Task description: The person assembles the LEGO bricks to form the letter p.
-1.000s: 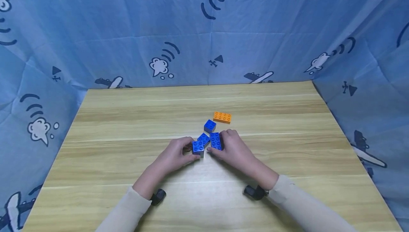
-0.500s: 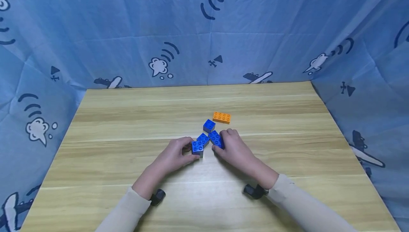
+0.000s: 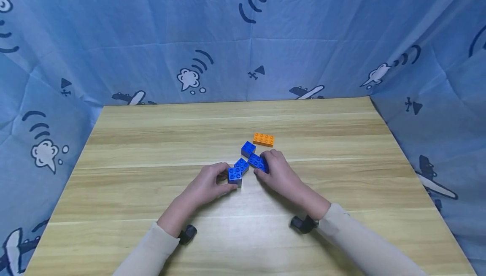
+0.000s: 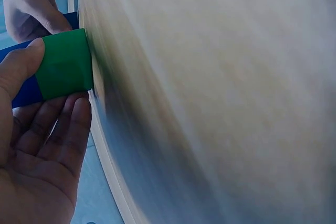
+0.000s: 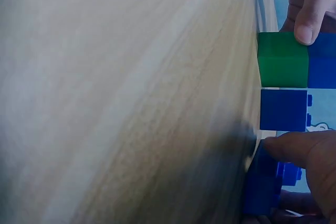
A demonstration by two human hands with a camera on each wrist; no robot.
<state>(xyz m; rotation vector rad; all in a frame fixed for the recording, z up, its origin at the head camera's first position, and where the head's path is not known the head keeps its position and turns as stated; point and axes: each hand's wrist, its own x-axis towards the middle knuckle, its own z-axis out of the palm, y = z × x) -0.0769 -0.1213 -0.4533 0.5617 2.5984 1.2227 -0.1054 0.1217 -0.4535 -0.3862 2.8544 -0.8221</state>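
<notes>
My left hand (image 3: 208,184) grips a two-brick stack between thumb and fingers: a blue brick (image 3: 235,174) on top of a green brick (image 4: 65,62), whose side shows in the wrist views. A small blue brick (image 3: 241,165) sits just behind the stack. With thumb and fingers, my right hand (image 3: 280,178) holds a longer blue brick (image 3: 257,162) close over the table, turned at a slant. Its left end comes right up to the small blue brick, and its right end is partly hidden by the fingers. Another small blue brick (image 3: 248,149) lies directly behind it.
An orange eight-stud brick (image 3: 263,139) lies farther back on the wooden table (image 3: 159,136). A blue patterned cloth (image 3: 228,23) hangs behind the table and along both sides. Each wrist carries a black camera (image 3: 303,224).
My right hand has shifted slightly away from me and turned the longer blue brick from nearly straight to a slant. My left hand and its stack have stayed put.
</notes>
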